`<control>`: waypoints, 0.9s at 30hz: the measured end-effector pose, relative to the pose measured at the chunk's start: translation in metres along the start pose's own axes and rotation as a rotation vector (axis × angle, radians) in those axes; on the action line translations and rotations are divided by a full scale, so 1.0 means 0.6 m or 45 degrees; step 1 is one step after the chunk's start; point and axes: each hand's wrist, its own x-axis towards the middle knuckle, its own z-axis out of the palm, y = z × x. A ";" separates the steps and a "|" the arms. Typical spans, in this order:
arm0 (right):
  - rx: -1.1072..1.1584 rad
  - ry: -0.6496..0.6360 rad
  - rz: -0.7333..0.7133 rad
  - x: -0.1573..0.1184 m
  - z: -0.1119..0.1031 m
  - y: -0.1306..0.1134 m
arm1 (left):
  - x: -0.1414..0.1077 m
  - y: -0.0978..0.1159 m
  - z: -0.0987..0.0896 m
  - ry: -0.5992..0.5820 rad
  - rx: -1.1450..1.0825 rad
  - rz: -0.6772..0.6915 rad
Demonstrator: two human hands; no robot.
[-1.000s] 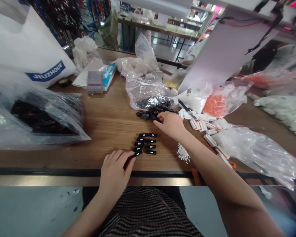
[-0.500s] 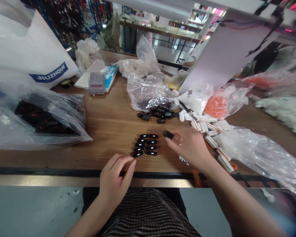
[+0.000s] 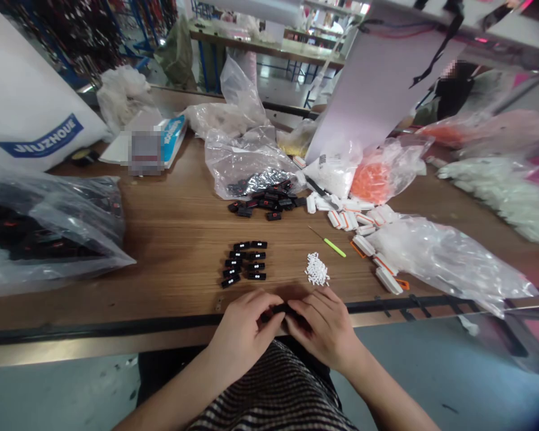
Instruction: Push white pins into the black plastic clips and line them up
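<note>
From the head camera, the left hand (image 3: 242, 332) and right hand (image 3: 323, 328) meet at the near edge of the wooden counter (image 3: 179, 221), over a small black plastic piece (image 3: 281, 310). The left fingers (image 3: 263, 302) and right fingers (image 3: 308, 311) curl inward, close together, and pinch that piece between them; they hide much of it. Beyond the hands, two short columns of black pieces (image 3: 245, 262) lie in tidy rows on the counter, roughly ten in all. Much more remains unsorted: a loose heap of black pieces (image 3: 265, 206) sits farther off, against a clear plastic bag (image 3: 247, 164) holding others, and a larger clear bag (image 3: 49, 233) at the left is packed with dark pieces. To the right of the rows lie a small heap of white plastic bits (image 3: 317, 269), a green-handled pick (image 3: 330, 245) and scattered white-and-orange parts (image 3: 363, 224).
</note>
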 end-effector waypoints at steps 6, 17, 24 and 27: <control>0.106 -0.002 0.268 -0.016 -0.038 0.048 | 0.004 0.005 0.002 0.062 0.233 0.097; 0.099 -0.198 0.534 -0.051 -0.071 0.137 | 0.007 0.000 -0.002 0.009 0.309 0.178; 0.073 -0.220 0.497 -0.040 -0.070 0.134 | 0.007 -0.001 -0.002 0.000 0.296 0.170; 0.067 -0.254 0.512 -0.037 -0.075 0.133 | 0.007 -0.002 -0.001 0.001 0.288 0.174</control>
